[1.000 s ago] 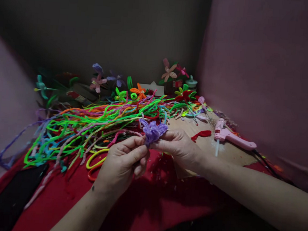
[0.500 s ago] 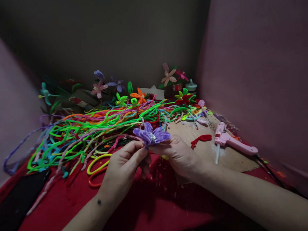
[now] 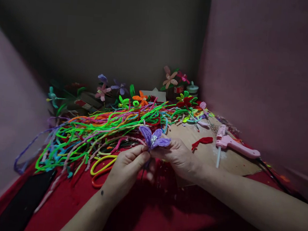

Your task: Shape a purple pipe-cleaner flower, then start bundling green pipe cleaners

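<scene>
Between my two hands is a purple pipe-cleaner flower (image 3: 158, 134) with a cluster of pale stamens at its centre. My left hand (image 3: 130, 163) pinches it at the lower left, thumb and forefinger pressed together under the petals. From the other side my right hand (image 3: 180, 156) grips the flower near its right petal. A thin dark stem shows below the fingers. Part of the flower's underside is hidden by the fingertips.
A heap of bright pipe cleaners (image 3: 96, 128) spreads beyond my left hand, beside yellow-and-red scissor handles (image 3: 100, 168). A pink glue gun (image 3: 237, 147) and a red pipe-cleaner piece (image 3: 203, 142) lie on a board (image 3: 235, 166). A black slab-like object (image 3: 26, 199) lies front left.
The purple flower has been tilted, so its petals now stand more upright and its centre faces me more. Both hands keep hold of it. The whole view has shifted slightly.
</scene>
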`<state>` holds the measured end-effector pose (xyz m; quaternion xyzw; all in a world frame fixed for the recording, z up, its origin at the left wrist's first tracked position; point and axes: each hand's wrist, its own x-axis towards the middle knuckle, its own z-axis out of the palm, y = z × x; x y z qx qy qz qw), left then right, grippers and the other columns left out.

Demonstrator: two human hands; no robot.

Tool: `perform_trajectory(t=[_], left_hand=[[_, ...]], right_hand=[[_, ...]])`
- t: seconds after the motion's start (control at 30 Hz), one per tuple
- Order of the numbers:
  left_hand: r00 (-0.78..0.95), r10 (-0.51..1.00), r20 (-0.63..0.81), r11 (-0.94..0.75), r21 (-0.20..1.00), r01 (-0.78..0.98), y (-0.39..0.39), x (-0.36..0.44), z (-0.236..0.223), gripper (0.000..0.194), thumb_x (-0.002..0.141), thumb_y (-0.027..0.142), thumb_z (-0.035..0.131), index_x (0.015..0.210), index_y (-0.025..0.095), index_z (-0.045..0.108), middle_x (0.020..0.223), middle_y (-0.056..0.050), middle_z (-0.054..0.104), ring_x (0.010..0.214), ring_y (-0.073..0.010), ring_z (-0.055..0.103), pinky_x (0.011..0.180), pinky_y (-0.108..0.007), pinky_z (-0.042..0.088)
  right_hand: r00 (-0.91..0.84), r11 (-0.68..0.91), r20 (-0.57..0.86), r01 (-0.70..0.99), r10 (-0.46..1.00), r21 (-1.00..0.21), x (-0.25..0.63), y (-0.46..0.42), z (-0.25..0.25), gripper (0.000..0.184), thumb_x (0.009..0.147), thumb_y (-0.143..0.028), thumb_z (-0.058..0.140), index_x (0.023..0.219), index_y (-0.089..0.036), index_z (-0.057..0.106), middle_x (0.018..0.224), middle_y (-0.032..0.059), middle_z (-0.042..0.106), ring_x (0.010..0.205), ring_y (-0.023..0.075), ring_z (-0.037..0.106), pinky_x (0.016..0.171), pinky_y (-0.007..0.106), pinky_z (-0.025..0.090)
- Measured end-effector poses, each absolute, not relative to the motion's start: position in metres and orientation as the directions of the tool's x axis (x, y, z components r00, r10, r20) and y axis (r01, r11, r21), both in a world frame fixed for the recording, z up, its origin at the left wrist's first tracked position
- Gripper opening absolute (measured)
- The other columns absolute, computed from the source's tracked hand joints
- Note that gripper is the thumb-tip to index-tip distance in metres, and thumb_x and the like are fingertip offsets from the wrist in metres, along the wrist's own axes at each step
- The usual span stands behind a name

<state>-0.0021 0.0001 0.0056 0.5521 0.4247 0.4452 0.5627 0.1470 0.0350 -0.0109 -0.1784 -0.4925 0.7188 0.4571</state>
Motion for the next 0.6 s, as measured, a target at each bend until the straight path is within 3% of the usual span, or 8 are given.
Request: perform_trajectory(t=[0.1,0.2,0.27,0.37,0.5,0.6], left_hand=[[0.099,0.964,0.248,-0.264,0.938,0.225,-0.002,-0.009,0.018,0.013,0.078,0.027,0.062,0.087,0.017,0.061,0.079,-0.002,0.063,0.074,-0.0132,0.060,0.069,-0.024,0.051],[0.004,0.883,0.469,-0.447,0.838,0.313,-0.002,-0.019,0.032,0.033,0.078,0.021,0.062,0.111,0.023,0.055,0.093,-0.002,0.062,0.085,-0.0147,0.061,0.078,-0.028,0.051],[0.087,0.806,0.585,-0.559,0.706,0.435,-0.001,-0.024,0.043,0.040,0.078,0.018,0.062,0.117,0.025,0.053,0.103,-0.004,0.060,0.090,-0.0160,0.060,0.080,-0.029,0.050],[0.384,0.726,0.570,-0.653,0.399,0.643,0.003,-0.025,0.062,0.039,0.081,0.016,0.057,0.119,0.026,0.055,0.119,-0.007,0.055,0.106,-0.0200,0.054,0.086,-0.032,0.048],[0.560,0.656,0.505,-0.698,0.123,0.706,0.004,-0.021,0.082,0.017,0.085,0.019,0.052,0.097,0.022,0.063,0.099,-0.005,0.062,0.094,-0.0185,0.056,0.080,-0.031,0.047],[0.625,0.588,0.513,-0.711,-0.039,0.702,-0.002,-0.018,0.087,0.011,0.085,0.019,0.052,0.087,0.020,0.062,0.089,-0.005,0.061,0.084,-0.0177,0.054,0.072,-0.031,0.046]], right_hand=[[-0.519,-0.094,0.207,-0.495,0.829,-0.864,0.147,0.036,-0.014,0.018,0.070,-0.030,0.074,0.085,-0.021,0.073,0.089,0.0009,0.061,0.084,0.0132,0.056,0.084,0.030,0.044],[-0.524,-0.100,0.210,-0.502,0.825,-0.859,0.146,0.035,-0.015,0.023,0.069,-0.026,0.074,0.092,-0.024,0.073,0.096,0.0006,0.064,0.097,0.0145,0.055,0.095,0.032,0.038],[-0.552,-0.126,0.211,-0.510,0.807,-0.851,0.147,0.033,-0.013,0.024,0.070,-0.025,0.074,0.094,-0.024,0.073,0.095,0.0007,0.066,0.097,0.0150,0.055,0.097,0.033,0.036],[-0.582,-0.143,0.215,-0.507,0.784,-0.850,0.147,0.030,-0.011,0.022,0.070,-0.024,0.074,0.092,-0.022,0.073,0.093,0.0010,0.067,0.094,0.0157,0.057,0.097,0.036,0.036],[-0.598,-0.160,0.193,-0.485,0.778,-0.860,0.148,0.029,-0.011,0.023,0.067,-0.024,0.076,0.090,-0.023,0.073,0.094,0.0006,0.066,0.092,0.0154,0.055,0.095,0.035,0.037],[-0.577,-0.123,0.217,-0.492,0.788,-0.862,0.149,0.027,-0.011,0.018,0.068,-0.026,0.075,0.086,-0.023,0.074,0.096,0.0004,0.063,0.092,0.0141,0.053,0.093,0.033,0.037]])
